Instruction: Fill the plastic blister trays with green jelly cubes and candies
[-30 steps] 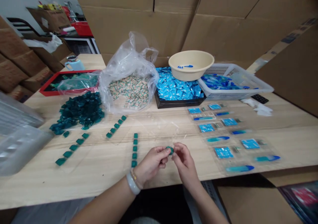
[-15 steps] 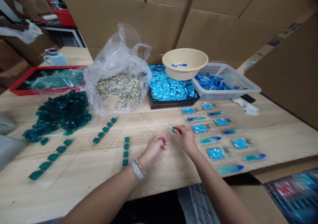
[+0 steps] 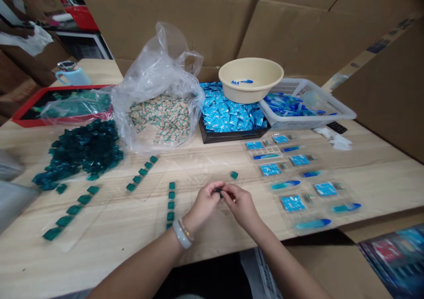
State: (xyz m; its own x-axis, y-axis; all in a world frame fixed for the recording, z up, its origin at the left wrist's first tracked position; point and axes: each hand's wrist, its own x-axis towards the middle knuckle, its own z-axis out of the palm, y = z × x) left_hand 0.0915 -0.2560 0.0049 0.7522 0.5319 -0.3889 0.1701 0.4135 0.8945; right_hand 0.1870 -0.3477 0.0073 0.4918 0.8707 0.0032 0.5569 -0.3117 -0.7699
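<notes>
My left hand (image 3: 205, 204) and my right hand (image 3: 241, 206) meet above the wooden table (image 3: 212, 241), their fingertips pinching a small dark teal piece (image 3: 218, 192). Just beyond my right fingers, a single teal square piece (image 3: 234, 175) lies alone on the wood. To the left stand several short rows of matching pieces; the nearest row (image 3: 171, 204) is close to my left wrist. A white bangle (image 3: 181, 234) circles that wrist.
A heap of dark teal pieces (image 3: 77, 153) lies at left. Behind it are a clear bag of beige sachets (image 3: 159, 122), a black tray of blue sachets (image 3: 230, 113), a beige basin (image 3: 250, 80) and a white basket (image 3: 298, 107). Clear blister trays (image 3: 294, 184) lie at right.
My hands have come together around the small dark piece. The lone teal piece now lies free on the table, with my right hand no longer at it. The view has shifted slightly.
</notes>
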